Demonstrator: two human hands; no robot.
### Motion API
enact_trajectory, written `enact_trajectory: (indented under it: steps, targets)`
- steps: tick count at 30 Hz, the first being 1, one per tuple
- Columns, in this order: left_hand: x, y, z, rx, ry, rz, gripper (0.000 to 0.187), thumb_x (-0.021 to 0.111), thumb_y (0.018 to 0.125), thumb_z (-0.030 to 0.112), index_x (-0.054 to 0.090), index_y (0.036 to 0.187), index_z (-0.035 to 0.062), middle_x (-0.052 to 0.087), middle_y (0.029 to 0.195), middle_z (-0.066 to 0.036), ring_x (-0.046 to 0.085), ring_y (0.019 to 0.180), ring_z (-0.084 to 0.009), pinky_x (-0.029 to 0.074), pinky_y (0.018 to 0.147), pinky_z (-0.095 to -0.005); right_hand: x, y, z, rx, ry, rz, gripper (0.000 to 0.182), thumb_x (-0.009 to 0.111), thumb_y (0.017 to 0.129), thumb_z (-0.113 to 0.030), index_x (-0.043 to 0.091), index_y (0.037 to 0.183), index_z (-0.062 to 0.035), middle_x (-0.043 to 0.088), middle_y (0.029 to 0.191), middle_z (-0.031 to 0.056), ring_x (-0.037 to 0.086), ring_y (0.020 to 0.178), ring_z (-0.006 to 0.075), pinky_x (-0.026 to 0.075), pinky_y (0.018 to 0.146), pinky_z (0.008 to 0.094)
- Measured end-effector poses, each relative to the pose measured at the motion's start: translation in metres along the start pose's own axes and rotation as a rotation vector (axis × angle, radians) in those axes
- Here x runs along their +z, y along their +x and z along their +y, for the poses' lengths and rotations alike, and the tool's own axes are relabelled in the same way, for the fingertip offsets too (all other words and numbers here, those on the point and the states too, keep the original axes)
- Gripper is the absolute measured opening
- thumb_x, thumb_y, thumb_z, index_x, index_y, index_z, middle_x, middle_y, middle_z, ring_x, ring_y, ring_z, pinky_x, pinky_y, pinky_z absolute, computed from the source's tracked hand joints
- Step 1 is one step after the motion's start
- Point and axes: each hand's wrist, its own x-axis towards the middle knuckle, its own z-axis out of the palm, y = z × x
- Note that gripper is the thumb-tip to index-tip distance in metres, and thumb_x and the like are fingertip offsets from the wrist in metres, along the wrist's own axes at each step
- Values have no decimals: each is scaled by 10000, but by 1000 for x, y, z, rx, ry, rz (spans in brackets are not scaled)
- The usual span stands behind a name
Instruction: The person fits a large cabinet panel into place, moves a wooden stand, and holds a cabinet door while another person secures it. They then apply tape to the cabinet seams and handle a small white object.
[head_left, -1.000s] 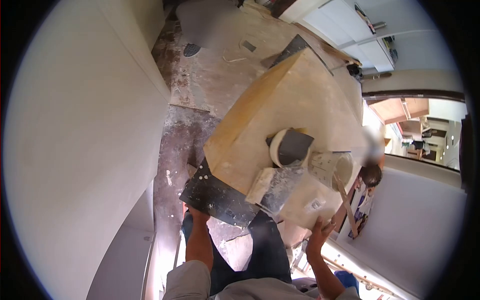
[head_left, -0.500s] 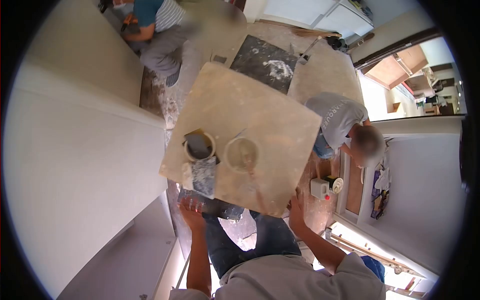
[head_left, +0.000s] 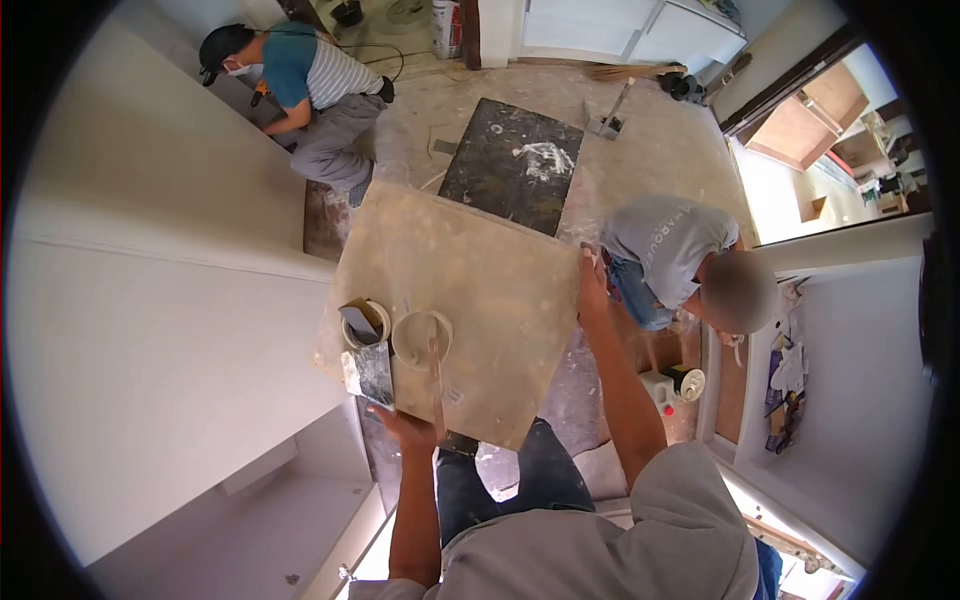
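A square wooden tabletop (head_left: 490,270), stained and dusty, is in front of me. My left hand (head_left: 405,430) grips its near edge at the left, fingers partly hidden. My right hand (head_left: 592,288) is wrapped round its right edge, near the far right corner. On the top, a round tub (head_left: 384,312) holds a flat dark-grey piece. Against that tub, close to my left hand, lies a flat metal plate (head_left: 372,375) smeared with white. Beside it, a second round tub (head_left: 447,350) has a long brownish stick (head_left: 437,385) leaning out over the near edge.
A dark board (head_left: 515,165) with white smears lies on the floor beyond. At right, a person in a grey shirt (head_left: 665,240) bends near a jug (head_left: 657,390) and can (head_left: 688,381). Far left, another person (head_left: 335,90) crouches with an orange tool. A pale panel (head_left: 180,330) stands left.
The tabletop has shifted left and turned somewhat, carrying the tubs along. My right hand has gone from the near right corner to farther up the right edge. My left hand has moved slightly right.
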Motion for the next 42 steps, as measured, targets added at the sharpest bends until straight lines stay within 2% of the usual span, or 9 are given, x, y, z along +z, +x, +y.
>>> enact_trajectory:
  steps: [4, 10, 13, 16, 19, 22, 26, 31, 42]
  targets:
    - [0, 1, 7, -46, 20, -106, 987, 357, 904, 822, 382, 1529, 60, 450, 1543, -118, 444, 1385, -301, 335, 1165, -439, -1, 7, 12, -28, 37, 11, 497, 532, 1028, -456, 568, 1293, -37, 605, 1164, 72, 540, 1076, 169, 432, 960, 313]
    - [-17, 12, 4, -78, 35, -199, 842, 453, 953, 708, 415, 1497, 66, 499, 1492, -107, 496, 1332, -307, 376, 1137, -471, 5, 4, 1, 50, 63, 116, 418, 563, 1017, -414, 594, 1214, -46, 599, 1112, 27, 525, 1021, 135, 430, 914, 294]
    - [-28, 20, 2, -79, 25, -225, 747, 481, 993, 612, 412, 1485, 54, 503, 1485, -107, 486, 1349, -306, 375, 1143, -469, 3, 4, -5, 80, 26, 53, 811, 585, 983, -487, 342, 1511, 78, 492, 1463, 108, 462, 1311, 195, 350, 1092, 295]
    - [-31, 19, -5, -94, 60, -183, 677, 499, 1019, 533, 411, 1476, 42, 507, 1476, -109, 479, 1359, -302, 372, 1147, -467, 3, 19, 11, -12, 60, 112, 477, 568, 1009, -415, 585, 1271, -16, 598, 1191, 51, 517, 1114, 154, 394, 992, 292]
    - [-30, 21, -12, -82, 117, -163, 612, 491, 1036, 484, 421, 1471, 59, 525, 1458, -103, 506, 1332, -296, 395, 1127, -470, 6, 34, 3, -1, -20, 228, 555, 552, 1012, -422, 551, 1333, 31, 571, 1302, 99, 497, 1205, 190, 355, 1067, 311]
    - [-28, 34, -29, -67, 148, -153, 539, 515, 1039, 384, 434, 1458, 54, 544, 1438, -98, 536, 1303, -290, 415, 1112, -462, -6, 52, -10, -105, -77, 41, 608, 537, 1013, -436, 535, 1350, 70, 531, 1384, 140, 477, 1265, 220, 326, 1109, 323]
    - [18, 61, -31, -66, 114, -122, 485, 691, 946, 130, 491, 1378, 34, 608, 1335, -90, 594, 1232, -251, 466, 1075, -413, 0, 100, -21, -132, -114, 101, 531, 523, 1013, -435, 589, 1235, 43, 577, 1229, 123, 502, 1147, 218, 366, 1039, 323]
    - [78, 75, -43, -11, 150, -135, 508, 717, 923, 110, 495, 1375, 41, 611, 1324, -85, 596, 1222, -233, 483, 1059, -400, 13, 138, -67, -178, -171, 88, 430, 520, 997, -421, 604, 1064, -5, 577, 995, 78, 499, 960, 205, 414, 903, 337]
    - [182, 131, -63, 28, 217, -237, 561, 728, 934, 179, 464, 1414, 59, 592, 1344, -88, 597, 1226, -244, 524, 1012, -414, 2, 272, -79, -336, -270, 56, 463, 527, 981, -456, 616, 1079, -12, 624, 1040, 117, 553, 976, 240, 432, 901, 361]
